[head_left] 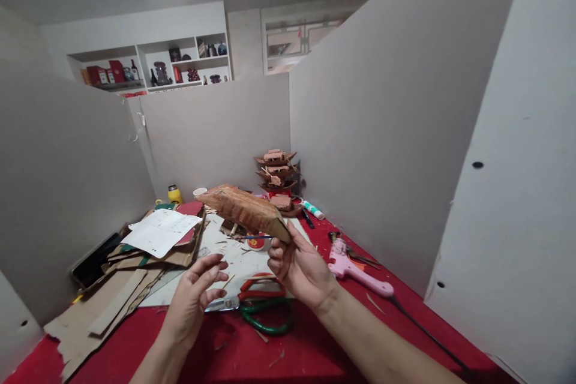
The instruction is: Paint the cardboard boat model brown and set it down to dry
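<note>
My right hand (pixel 303 270) grips the near end of a brown model boat hull (pixel 245 210), which is raised above the table and tilted, its pointed end toward the far left. A thin dark-blue stick, like a slim paintbrush (pixel 258 237), also sticks out leftward from these fingers. My left hand (pixel 193 294) is empty, with fingers apart and slightly curled, below and left of the hull. Between the hands on the table lie scissors (pixel 265 327) with red and green handles. Behind the hull is a red-and-white paper cup (pixel 255 242), partly hidden.
A pink glue gun (pixel 360 276) with a cord lies at right, beside pliers (pixel 369 261). Stacked model boats (pixel 276 171) stand at the back. Cardboard sheets (pixel 112 306) and white paper (pixel 162 231) are piled at left. Grey panels (pixel 216 132) enclose the red-covered table (pixel 252 360).
</note>
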`<state>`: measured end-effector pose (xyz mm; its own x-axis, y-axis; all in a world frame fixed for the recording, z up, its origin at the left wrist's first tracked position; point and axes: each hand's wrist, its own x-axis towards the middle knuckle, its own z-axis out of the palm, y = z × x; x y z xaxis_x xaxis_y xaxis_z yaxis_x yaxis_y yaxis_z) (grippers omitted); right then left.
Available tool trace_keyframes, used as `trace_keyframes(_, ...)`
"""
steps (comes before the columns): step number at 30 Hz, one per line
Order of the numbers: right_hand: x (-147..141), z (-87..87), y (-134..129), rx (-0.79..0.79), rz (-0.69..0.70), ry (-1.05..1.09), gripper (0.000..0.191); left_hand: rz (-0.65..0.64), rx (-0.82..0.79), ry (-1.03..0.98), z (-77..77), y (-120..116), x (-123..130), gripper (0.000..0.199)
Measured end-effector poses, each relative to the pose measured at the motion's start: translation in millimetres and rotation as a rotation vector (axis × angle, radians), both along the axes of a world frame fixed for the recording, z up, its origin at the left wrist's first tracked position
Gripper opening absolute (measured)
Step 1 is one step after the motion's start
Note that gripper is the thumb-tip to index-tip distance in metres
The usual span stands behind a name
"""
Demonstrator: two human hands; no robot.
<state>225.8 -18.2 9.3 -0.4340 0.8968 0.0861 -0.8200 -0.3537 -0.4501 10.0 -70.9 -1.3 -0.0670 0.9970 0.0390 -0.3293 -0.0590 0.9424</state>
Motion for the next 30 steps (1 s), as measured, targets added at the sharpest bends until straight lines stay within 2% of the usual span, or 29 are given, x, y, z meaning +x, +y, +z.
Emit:
trace_keyframes(4,1.5,4.9,-8.6,-0.037,0.097,0.110,0.029,-0.042,0.068,-0.012,4.8,-1.6,17.8,0.039)
trace_keyframes(9,7.0,5.2,-23.1,-0.199,0.088,0.367,0.028,-0.056,0.148,-0.104,2.4,0.1,40.2,0.034)
trace_keyframes(14,8.5,1.0,-41.5,-0.110,0.183,0.588,0.026,-0.103,0.190,-0.182,-2.7,1.8,65.7,0.030)
trace_keyframes(17,3.9,0.4,-50.9,-0.036,0.272,0.621,0.027,-0.102,0.203,-0.183,-3.7,1.8,76.8,0.030)
trace_keyframes(21,-4.7,-2.4,-58.3,-0.042,0.328,0.667,0.026,-0.160,0.260,-0.176,-3.9,4.1,80.5,0.032)
trace_keyframes(27,-10.7,-10.8,-59.1,-0.069,0.260,0.592,0.028,-0.268,0.202,-0.309,-1.0,5.8,78.9,0.027)
trace_keyframes(30,-10.8,-15.5,-58.0,-0.128,0.210,0.556,0.026,-0.193,0.222,-0.287,-2.3,0.6,79.4,0.024)
